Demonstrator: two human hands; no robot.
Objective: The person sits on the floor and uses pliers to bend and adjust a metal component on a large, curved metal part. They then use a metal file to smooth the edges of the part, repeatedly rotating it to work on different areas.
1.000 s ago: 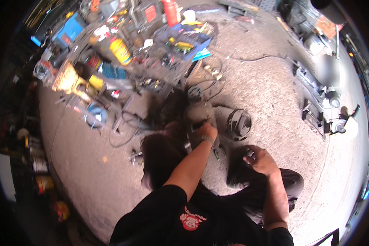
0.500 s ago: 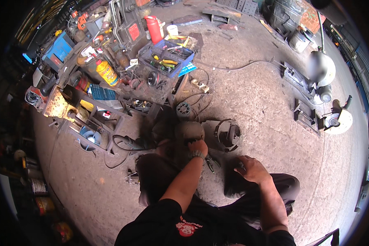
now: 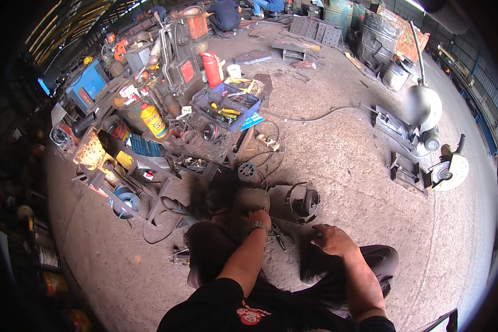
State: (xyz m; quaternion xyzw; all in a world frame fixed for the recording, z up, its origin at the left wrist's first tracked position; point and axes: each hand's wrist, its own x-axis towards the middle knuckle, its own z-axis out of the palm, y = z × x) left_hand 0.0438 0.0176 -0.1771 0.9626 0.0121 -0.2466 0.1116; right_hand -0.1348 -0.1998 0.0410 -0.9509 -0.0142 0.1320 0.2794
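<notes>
My left hand (image 3: 257,218) is bent down at the near edge of a rounded, dusty brown piece (image 3: 252,200) on the floor between my knees. Its fingers look curled in, and what they grip is hidden. Just to its right lies a pair of pliers (image 3: 280,239) with dark handles. My right hand (image 3: 334,241) hovers over or rests on my right leg, fingers loosely bent and apart, with nothing seen in it. Ahead of it lies a brown curved shell with a hoop (image 3: 304,202), perhaps a welding mask.
Ahead left stands a cluttered workbench with a blue tool tray (image 3: 227,108), a yellow bottle (image 3: 153,120) and a red bottle (image 3: 210,69). A cut-off saw (image 3: 448,170) stands at right. A cable (image 3: 321,118) crosses the concrete. A person (image 3: 225,15) crouches far off.
The view has tipped up, so the scene sits lower and people at the back have come in. My left hand has shifted slightly left along the brown piece; my right hand has hardly moved.
</notes>
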